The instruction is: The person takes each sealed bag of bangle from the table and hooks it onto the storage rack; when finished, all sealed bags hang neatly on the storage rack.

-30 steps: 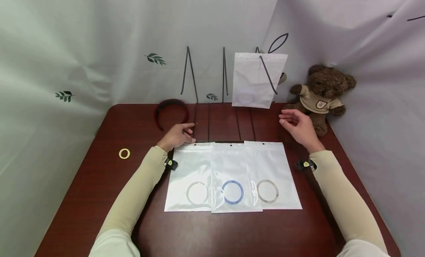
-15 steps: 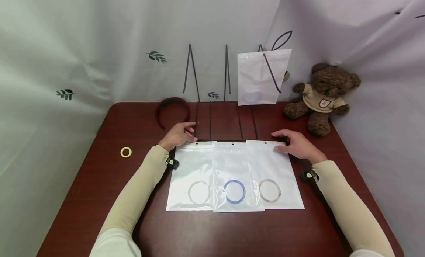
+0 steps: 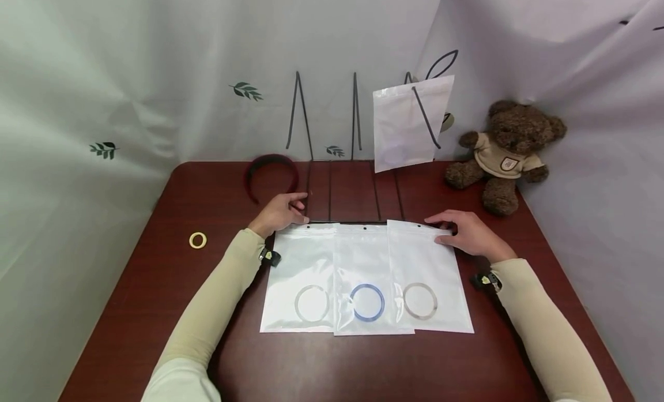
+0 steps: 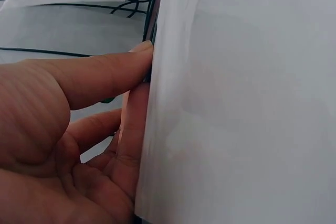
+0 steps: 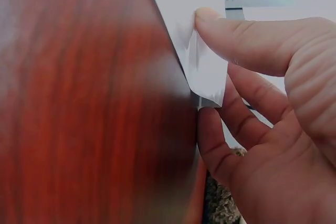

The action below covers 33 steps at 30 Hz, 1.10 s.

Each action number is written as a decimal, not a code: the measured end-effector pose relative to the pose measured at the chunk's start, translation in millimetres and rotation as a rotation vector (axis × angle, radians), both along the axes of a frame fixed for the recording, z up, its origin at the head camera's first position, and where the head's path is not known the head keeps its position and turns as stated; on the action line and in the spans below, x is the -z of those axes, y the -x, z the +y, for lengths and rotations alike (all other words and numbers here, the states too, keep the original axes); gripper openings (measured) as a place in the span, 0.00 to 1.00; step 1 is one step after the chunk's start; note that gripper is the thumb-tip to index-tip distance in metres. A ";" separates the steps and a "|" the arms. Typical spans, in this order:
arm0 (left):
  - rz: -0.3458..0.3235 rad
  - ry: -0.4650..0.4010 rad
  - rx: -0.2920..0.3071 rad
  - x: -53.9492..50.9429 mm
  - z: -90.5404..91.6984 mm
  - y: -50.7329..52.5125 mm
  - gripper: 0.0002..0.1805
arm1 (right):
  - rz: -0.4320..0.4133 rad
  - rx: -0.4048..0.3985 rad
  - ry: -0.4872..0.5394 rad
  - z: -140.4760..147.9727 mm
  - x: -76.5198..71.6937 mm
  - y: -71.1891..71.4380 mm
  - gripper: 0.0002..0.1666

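Observation:
Three white zip bags lie overlapping in a row on the table in the head view. The left bag point(image 3: 298, 263) holds a clear ring, the middle bag point(image 3: 363, 258) a blue ring, the right bag point(image 3: 425, 258) a brownish ring. With thumb and fingers, my right hand point(image 3: 469, 236) pinches the right bag's upper right corner, which is bent in the right wrist view. My left hand point(image 3: 277, 213) pinches the front left corner of a black wire rack point(image 3: 358, 222), beside the left bag's top edge. Another zip bag point(image 3: 396, 125) hangs tilted from the rack's right hook.
A dark red headband point(image 3: 296, 177) lies behind my left hand. A small yellow ring point(image 3: 191, 240) rests at the left. The brown teddy bear point(image 3: 498, 160) sits at the back right corner. Pale fabric point(image 3: 332, 38) hangs behind the table.
My right hand has come down from near the bear onto the right bag's corner and grips it, and the bag's top has shifted slightly. The left hand stays at the rack.

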<state>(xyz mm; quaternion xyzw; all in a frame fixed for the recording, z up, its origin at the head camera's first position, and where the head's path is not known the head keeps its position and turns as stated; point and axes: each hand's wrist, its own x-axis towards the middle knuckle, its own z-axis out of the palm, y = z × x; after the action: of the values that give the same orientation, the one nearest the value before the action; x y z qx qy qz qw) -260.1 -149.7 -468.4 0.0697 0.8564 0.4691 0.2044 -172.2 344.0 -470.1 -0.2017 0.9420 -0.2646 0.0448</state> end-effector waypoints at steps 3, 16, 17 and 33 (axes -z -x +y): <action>0.001 0.000 0.002 1.6 0.2 0.3 0.43 | -0.011 -0.007 0.006 0.3 0.1 0.6 0.29; 0.007 0.003 0.012 2.0 0.5 0.8 0.43 | -0.025 0.009 0.023 4.9 -15.5 -0.1 0.24; 0.005 0.004 0.011 1.7 0.5 0.9 0.43 | -0.016 0.010 0.025 5.0 -19.1 -0.3 0.24; 0.008 0.010 0.018 -0.2 -0.8 0.4 0.42 | 0.136 0.105 0.191 -13.3 -73.0 -17.0 0.21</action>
<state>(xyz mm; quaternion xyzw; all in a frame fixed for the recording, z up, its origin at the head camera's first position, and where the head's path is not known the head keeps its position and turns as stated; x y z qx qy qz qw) -260.6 -150.5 -468.2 0.0782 0.8589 0.4625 0.2057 -155.2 330.7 -397.1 -0.1732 0.9225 -0.3409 -0.0526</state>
